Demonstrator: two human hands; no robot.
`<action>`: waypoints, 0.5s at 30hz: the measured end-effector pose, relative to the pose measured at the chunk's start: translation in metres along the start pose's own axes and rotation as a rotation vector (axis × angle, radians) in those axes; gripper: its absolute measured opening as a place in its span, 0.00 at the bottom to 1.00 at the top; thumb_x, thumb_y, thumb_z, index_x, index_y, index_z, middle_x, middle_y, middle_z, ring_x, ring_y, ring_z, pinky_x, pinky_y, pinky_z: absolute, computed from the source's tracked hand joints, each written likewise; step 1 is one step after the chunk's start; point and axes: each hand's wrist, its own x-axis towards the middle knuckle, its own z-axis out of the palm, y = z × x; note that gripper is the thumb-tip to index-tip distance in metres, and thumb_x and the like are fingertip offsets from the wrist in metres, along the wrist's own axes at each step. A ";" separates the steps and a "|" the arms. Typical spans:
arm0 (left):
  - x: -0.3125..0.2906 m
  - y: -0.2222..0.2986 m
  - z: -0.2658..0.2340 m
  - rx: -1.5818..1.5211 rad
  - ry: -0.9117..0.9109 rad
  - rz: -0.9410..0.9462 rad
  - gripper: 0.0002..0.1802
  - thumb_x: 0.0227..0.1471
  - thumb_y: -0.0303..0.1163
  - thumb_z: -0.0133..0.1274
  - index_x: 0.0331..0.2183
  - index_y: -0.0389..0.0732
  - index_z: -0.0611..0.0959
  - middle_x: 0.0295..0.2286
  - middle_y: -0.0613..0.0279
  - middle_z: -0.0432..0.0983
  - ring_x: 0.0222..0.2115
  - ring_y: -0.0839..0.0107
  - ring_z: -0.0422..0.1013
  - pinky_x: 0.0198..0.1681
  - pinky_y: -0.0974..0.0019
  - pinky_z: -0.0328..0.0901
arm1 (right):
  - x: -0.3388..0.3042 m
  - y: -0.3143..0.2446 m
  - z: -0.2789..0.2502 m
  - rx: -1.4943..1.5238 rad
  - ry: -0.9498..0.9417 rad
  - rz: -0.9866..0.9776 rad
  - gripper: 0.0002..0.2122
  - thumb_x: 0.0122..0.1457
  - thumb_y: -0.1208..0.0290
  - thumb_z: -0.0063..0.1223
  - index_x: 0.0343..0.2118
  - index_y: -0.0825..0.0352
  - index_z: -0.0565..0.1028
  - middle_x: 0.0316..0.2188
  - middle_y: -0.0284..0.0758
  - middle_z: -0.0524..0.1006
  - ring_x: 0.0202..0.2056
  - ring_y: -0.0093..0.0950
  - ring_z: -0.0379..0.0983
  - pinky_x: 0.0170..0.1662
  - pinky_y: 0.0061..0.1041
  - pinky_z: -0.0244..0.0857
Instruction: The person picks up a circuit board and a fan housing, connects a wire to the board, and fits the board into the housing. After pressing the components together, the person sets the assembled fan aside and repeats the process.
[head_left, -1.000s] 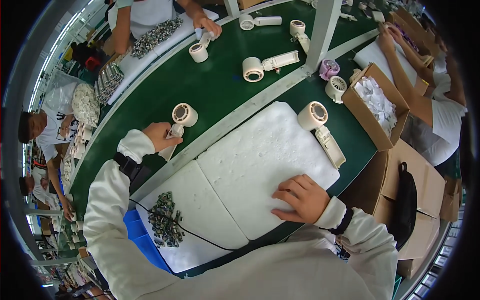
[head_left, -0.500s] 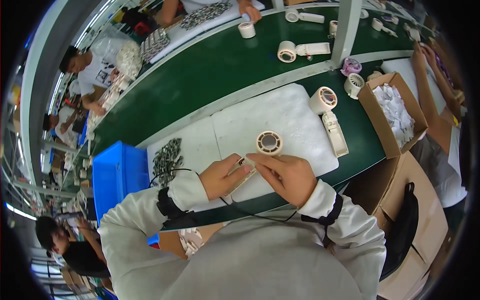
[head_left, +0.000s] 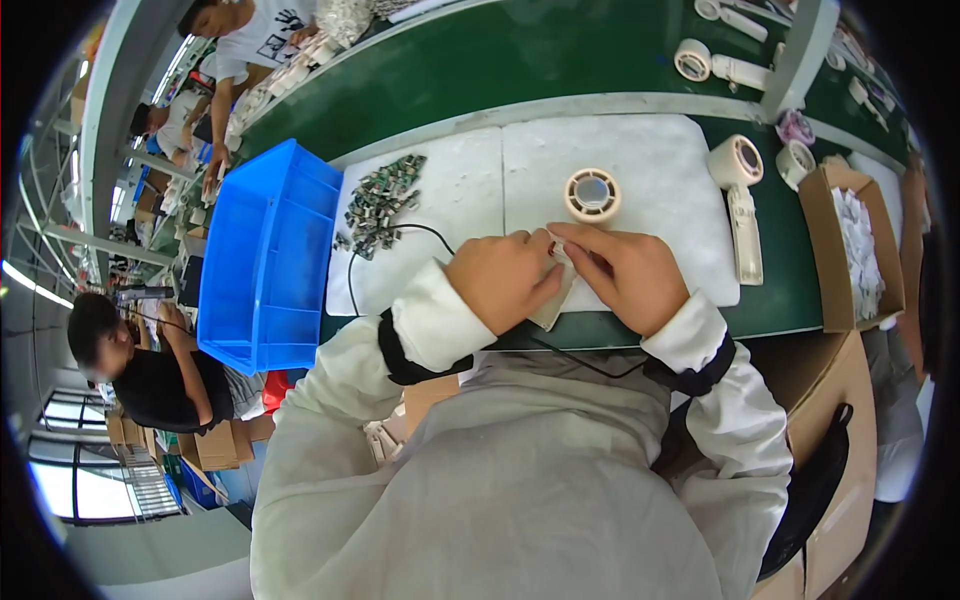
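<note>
White foam pad (head_left: 640, 160) lay on the green bench (head_left: 480, 60), under and beyond both hands.

Left hand (head_left: 503, 282): fingers curled and pressed together, tips meeting those of the other hand over a small pale cream piece (head_left: 553, 305). Whether the piece was pinched or only steadied could not be told, since the knuckles hid the tips.

Right hand (head_left: 627, 277): fingers (head_left: 580, 240) extended and close together, lying over the same cream piece, touching the left fingertips.

Cream piece: between and beneath both sets of fingers, at the near edge of the pad, its lower corner showing below the left knuckles.

Round cream ring part (head_left: 592, 194): just beyond the fingertips, lying flat on the pad, apart from them.

Black cable (head_left: 400, 232): ran from the left wrist side across the pad.

Heap of small grey-green components (head_left: 380, 200): well to the left of the left fingers.

Blue plastic bin (head_left: 265, 255): farther left, off the pad.

Cream handheld unit (head_left: 738, 190): right of the right fingers, at the pad's edge.

Cardboard box (head_left: 850, 250): farther right.
</note>
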 end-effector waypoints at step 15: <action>-0.006 -0.027 -0.178 -0.175 0.018 0.036 0.15 0.62 0.36 0.55 0.45 0.37 0.81 0.40 0.56 0.81 0.36 0.71 0.78 0.37 0.67 0.72 | -0.007 -0.002 0.001 0.067 0.027 0.001 0.13 0.65 0.73 0.53 0.52 0.60 0.80 0.28 0.43 0.80 0.26 0.38 0.77 0.32 0.33 0.70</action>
